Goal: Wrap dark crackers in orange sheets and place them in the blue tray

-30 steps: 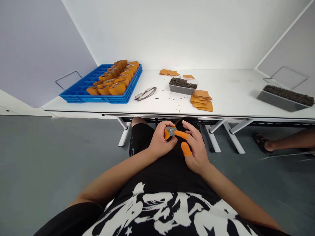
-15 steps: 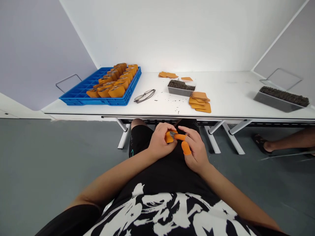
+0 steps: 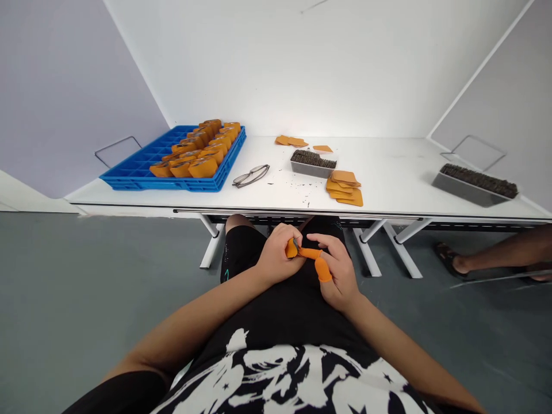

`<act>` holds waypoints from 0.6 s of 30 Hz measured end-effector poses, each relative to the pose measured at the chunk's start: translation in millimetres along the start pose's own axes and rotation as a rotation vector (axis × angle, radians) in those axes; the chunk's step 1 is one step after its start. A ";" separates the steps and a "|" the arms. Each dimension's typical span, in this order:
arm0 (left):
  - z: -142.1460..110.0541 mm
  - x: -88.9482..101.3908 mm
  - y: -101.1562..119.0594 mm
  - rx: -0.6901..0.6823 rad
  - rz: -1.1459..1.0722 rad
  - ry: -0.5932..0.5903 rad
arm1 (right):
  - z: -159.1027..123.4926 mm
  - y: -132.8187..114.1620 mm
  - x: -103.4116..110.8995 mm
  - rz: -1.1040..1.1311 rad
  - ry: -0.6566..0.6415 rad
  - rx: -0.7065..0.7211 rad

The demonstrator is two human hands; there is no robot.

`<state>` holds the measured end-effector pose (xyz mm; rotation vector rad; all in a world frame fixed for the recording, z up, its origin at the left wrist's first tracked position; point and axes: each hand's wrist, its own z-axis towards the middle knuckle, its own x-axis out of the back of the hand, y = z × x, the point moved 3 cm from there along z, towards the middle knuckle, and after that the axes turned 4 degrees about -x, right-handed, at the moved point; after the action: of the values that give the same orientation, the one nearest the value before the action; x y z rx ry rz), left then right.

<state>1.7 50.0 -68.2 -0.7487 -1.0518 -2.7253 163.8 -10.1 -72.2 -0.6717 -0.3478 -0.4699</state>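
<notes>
Above my lap, my left hand (image 3: 278, 253) is closed around a curled orange piece (image 3: 291, 248) with something dark grey at its inner edge. My right hand (image 3: 338, 270) wears orange finger covers (image 3: 322, 269) on the thumb and one finger. That covered finger reaches to the grey edge and touches the curled piece, while the thumb stands apart and another finger stretches out above. On the table ahead lies a stack of flat orange pieces (image 3: 345, 187), beside a grey box of thin dark pieces (image 3: 313, 163).
At the left, a blue compartment tray (image 3: 161, 183) holds several curled orange pieces. Glasses (image 3: 251, 176) lie right of it. More flat orange pieces (image 3: 291, 141) lie near the wall. A second box of dark pieces (image 3: 474, 185) stands at the right, above another person's leg (image 3: 504, 253).
The view has shifted slightly. The curled piece has turned a little in my left hand, and my right covered finger still rests at its edge.
</notes>
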 end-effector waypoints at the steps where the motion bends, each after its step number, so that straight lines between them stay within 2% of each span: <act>1: 0.0 0.4 0.6 -0.011 -0.001 0.000 | -0.2 -0.1 0.0 0.018 0.005 0.002; 5: -0.3 1.4 0.1 -0.034 -0.001 0.004 | -2.5 2.1 -0.2 0.113 0.045 -0.026; 10: -1.4 0.5 -4.8 -0.024 -0.001 0.010 | -9.6 12.3 -1.0 0.252 0.167 -0.131; 15: -2.6 -0.3 -5.9 -0.007 -0.001 0.020 | -13.3 39.4 1.0 0.336 0.330 -0.254; 18: -2.9 -0.8 -5.5 0.000 -0.007 0.021 | -3.2 62.2 14.3 0.335 0.418 -0.305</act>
<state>-0.3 52.2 -73.8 -0.7169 -1.0517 -2.7328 208.7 26.1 -99.8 -0.8870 0.2352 -0.3325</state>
